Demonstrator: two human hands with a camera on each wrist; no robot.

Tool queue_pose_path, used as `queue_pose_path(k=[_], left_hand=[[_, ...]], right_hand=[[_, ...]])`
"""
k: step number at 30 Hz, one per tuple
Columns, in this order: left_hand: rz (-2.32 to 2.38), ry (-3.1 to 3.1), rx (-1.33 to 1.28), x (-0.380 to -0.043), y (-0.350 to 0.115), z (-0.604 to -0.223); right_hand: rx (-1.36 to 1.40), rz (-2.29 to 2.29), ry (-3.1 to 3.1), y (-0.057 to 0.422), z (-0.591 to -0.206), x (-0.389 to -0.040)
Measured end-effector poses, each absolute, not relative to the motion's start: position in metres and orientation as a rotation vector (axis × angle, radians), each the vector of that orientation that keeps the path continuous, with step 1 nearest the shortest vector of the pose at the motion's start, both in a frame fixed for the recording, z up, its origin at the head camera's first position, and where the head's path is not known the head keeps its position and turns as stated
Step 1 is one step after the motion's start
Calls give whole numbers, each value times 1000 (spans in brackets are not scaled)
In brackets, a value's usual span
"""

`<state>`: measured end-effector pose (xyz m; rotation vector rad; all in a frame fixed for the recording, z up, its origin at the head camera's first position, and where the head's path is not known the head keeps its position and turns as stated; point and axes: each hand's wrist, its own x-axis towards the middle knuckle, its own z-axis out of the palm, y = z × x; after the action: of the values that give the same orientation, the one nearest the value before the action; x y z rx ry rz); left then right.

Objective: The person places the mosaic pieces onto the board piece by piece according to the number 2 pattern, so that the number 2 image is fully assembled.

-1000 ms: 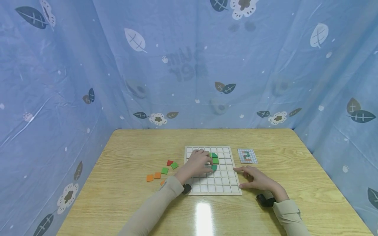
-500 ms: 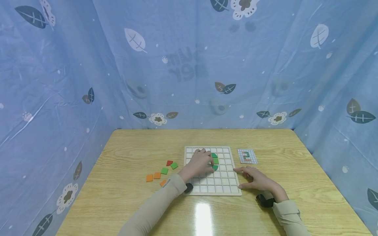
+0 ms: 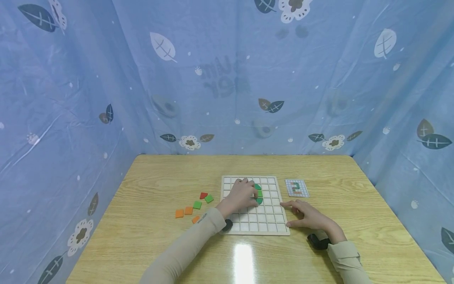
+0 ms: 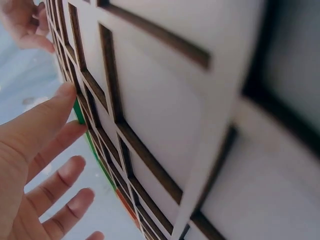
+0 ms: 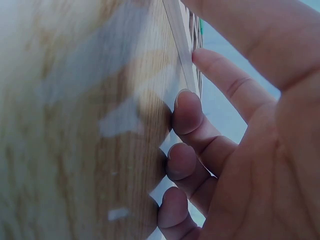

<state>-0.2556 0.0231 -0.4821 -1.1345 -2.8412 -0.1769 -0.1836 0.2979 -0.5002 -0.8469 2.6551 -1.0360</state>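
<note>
My left hand (image 3: 242,193) reaches over the white gridded board (image 3: 262,227) and pinches a dark green quarter-round tile (image 3: 260,201) between thumb and index finger, low in its square. In the left wrist view, the green tile (image 4: 78,112) shows at the thumb tip, with the other fingers spread. Just beyond the pinched tile sit a light green square tile (image 3: 260,193) and another dark green rounded tile (image 3: 258,187). My right hand (image 3: 306,214) rests at the board's right side, thumb and index finger touching its frame. Its other fingers bend onto the table in the right wrist view.
Left of the board lie a red tile (image 3: 203,195), green square tiles (image 3: 197,205) and several orange tiles (image 3: 188,210). A small pattern card (image 3: 297,188) lies right of the board. A blue patterned curtain (image 3: 227,86) encloses the wooden table (image 3: 159,177).
My left hand has shifted slightly to the right, and the dark green quarter-round tile has moved right with it into line with the other green tiles. My right hand stays put.
</note>
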Motion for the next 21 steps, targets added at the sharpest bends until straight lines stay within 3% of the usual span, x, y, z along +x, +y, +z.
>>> queue_pose_path(k=[21], left_hand=[[-361,-2934,-997,-255,20,-483]], right_hand=[[-807,-1000,2680,300,-503,-186]])
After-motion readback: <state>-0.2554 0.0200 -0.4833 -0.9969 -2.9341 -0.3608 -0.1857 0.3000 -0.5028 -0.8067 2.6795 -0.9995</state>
